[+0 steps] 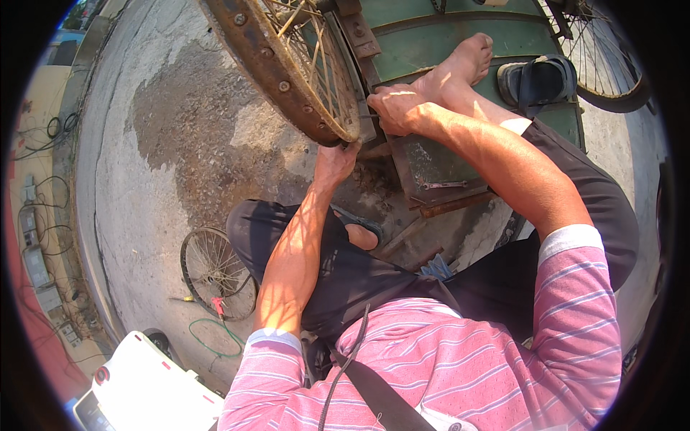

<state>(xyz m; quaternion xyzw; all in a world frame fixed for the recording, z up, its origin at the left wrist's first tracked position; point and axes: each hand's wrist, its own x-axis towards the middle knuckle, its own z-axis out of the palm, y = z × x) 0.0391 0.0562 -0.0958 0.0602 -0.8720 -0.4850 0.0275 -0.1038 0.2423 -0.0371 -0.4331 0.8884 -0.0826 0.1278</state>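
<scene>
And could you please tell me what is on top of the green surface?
A bare foot, a dark sandal and a small wrench rest on the green surface. The parts beneath them are covered.

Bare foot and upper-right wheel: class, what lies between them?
A black sandal lies between the bare foot and that wheel, shown in the head view.
</scene>
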